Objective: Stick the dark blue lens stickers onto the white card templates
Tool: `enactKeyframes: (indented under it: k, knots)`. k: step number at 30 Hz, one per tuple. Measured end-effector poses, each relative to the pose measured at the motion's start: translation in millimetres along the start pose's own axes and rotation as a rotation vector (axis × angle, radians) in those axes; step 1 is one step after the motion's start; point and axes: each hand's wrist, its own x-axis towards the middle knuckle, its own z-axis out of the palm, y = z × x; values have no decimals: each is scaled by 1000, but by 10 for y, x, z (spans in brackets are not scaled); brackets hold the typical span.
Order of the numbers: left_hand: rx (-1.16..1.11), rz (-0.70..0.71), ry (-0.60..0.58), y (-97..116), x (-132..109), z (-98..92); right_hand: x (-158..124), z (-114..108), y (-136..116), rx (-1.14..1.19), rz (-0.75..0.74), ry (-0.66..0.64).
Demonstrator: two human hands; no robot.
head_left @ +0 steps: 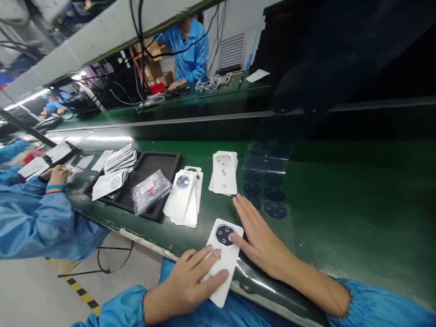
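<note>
A white phone back panel (223, 268) with a dark round camera plate (225, 235) lies at the bench edge in front of me, its lower end jutting past the edge. My left hand (187, 281) rests flat across the panel, fingers stretched out and thumb on its surface. On the camera plate's right side sits the thumb of my right hand (262, 245), whose other fingers are straight and apart from the panel. Just beyond, a small stack of white back panels (225, 177) has plain camera areas. More panels with dark camera plates (180, 195) overlap to the left.
A black tray (163, 160) carries a pile of white panels (119, 160) and a bubble-wrap bag (151, 191). Clear sheets with dark round stickers (275, 210) lie right of centre. A co-worker's sleeve (41, 218) is at the left; another person (192, 50) stands across the bench.
</note>
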Motion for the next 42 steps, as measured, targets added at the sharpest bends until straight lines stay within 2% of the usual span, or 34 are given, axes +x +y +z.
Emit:
enactKeyframes:
  k: [2, 4, 7, 9, 11, 14, 16, 19, 21, 23, 27, 32, 37, 42]
  knots:
    - [-24, -38, 158, -161, 32, -45, -1, -16, -4, 106, 87, 50]
    - [58, -56, 242, -397, 93, -86, -3, -19, -20, 141, 134, 46]
    - [113, -116, 148, -815, 175, -121, -17, 4, -37, 66, 120, -37]
    - [119, -147, 41, -1029, 207, -144, -25, 29, -27, 13, 67, -66]
    - [126, -189, -66, -1138, 219, -190, -25, 50, -1, 6, 12, -56]
    - [123, -241, -178, -1182, 187, -327, -19, 72, 42, 32, -26, -14]
    - [123, -304, -196, -1245, 123, -445, -21, 84, 59, 24, -40, -2]
    - [143, -507, -146, -1473, -43, -582, -23, 93, 72, -28, -64, -23]
    - [129, -631, -125, -1655, -181, -613, -3, 84, 84, -80, -74, -47]
    - [86, -693, -125, -1791, -299, -608, 41, 61, 102, -135, -83, -66]
    - [-12, -694, -121, -1923, -369, -632, 142, 10, 151, -197, -89, -92]
    - [-92, -611, -146, -2162, -173, -709, 164, 15, 196, -182, -93, -84]
    - [-109, -595, -146, -2382, 31, -602, 156, 18, 170, -126, -56, -75]
    - [-163, -606, -171, -2510, 73, -528, 167, -22, 109, -60, -84, 15]
